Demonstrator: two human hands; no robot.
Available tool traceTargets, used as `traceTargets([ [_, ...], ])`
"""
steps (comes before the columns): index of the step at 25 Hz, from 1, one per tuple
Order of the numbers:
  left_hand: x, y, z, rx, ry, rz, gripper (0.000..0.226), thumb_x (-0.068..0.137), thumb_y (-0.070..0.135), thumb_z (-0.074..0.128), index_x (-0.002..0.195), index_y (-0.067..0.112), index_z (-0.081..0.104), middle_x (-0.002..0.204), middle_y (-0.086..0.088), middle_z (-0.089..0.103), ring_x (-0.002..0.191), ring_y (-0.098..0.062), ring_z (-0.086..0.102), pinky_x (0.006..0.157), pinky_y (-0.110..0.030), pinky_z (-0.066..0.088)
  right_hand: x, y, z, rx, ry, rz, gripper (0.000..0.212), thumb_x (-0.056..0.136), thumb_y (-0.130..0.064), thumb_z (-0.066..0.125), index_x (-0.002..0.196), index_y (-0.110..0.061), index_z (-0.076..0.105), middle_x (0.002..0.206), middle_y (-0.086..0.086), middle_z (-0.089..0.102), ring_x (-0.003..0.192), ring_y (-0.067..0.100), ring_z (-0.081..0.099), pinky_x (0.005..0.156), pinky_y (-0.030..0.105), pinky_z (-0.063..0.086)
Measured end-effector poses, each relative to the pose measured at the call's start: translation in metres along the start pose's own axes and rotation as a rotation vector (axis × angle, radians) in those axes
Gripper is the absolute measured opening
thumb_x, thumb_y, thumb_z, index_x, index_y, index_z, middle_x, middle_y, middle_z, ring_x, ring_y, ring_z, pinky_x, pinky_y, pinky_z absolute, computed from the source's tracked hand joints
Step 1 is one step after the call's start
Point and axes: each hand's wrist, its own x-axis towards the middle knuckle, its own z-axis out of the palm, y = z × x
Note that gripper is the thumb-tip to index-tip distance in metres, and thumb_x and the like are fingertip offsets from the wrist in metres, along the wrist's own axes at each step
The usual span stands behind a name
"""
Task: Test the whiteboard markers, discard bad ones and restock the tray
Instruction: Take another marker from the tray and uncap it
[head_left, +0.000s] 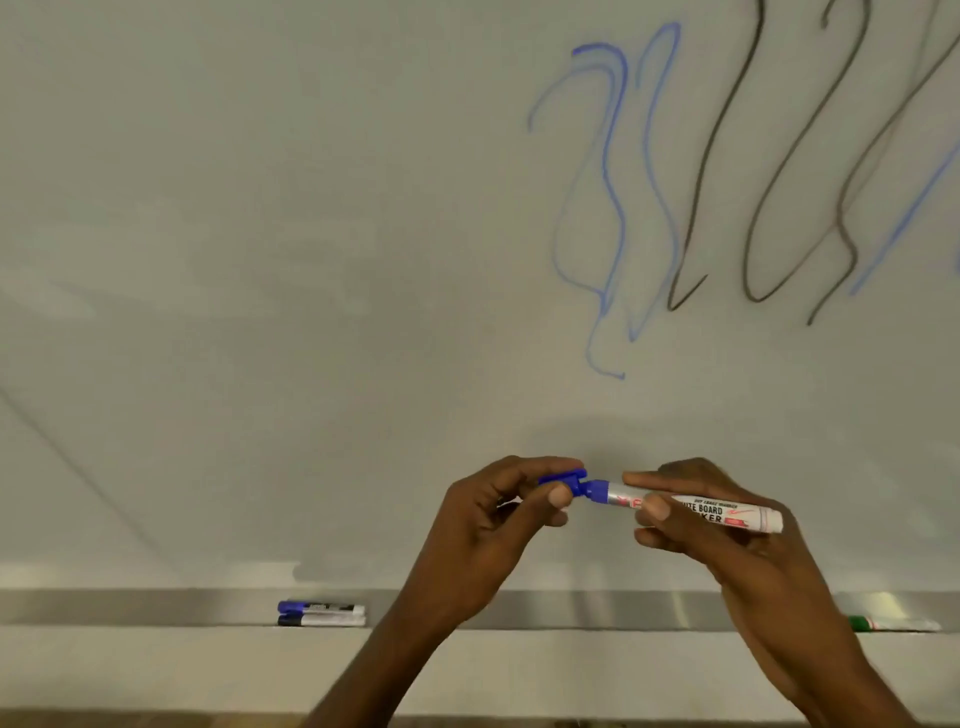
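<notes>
My right hand (696, 525) grips a white whiteboard marker (722, 512) with a blue neck, held level in front of the whiteboard (311, 234). My left hand (498, 512) pinches the blue cap (563, 480) at the marker's tip end; the cap sits against the tip. On the metal tray (156, 608) below lie two markers side by side, a blue-capped one (321, 607) and a dark-capped one (321, 620). A green-capped marker (893, 623) rests at the tray's right.
Wavy test strokes mark the board's upper right: faint blue lines (613, 182) and dark brownish lines (779, 156). A pale ledge (208, 670) runs under the tray.
</notes>
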Motion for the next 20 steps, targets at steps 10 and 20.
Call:
traceTargets([
  [10,-0.065,-0.059,0.02,-0.026,-0.04,-0.34,0.027,0.101,0.025,0.052,0.122,0.013,0.066,0.108,-0.014,0.069,0.09,-0.019,0.069,0.089,-0.036,0.059,-0.007,0.07,-0.026,-0.06,-0.277,0.43,0.075,0.03,-0.052,0.095,0.093,-0.016,0.08,0.095,0.013,0.077,0.093,0.033,0.071,0.087,0.042,0.056],
  [20,-0.103,-0.067,0.031,0.23,0.17,-0.393,0.023,0.105,0.031,0.039,0.109,0.017,0.057,0.076,0.01,0.049,0.063,-0.006,0.044,0.059,-0.026,0.041,-0.002,0.103,-0.011,0.06,-0.377,0.428,0.065,0.056,-0.066,0.081,0.099,-0.018,0.077,0.094,0.015,0.076,0.087,0.029,0.074,0.077,0.025,0.06],
])
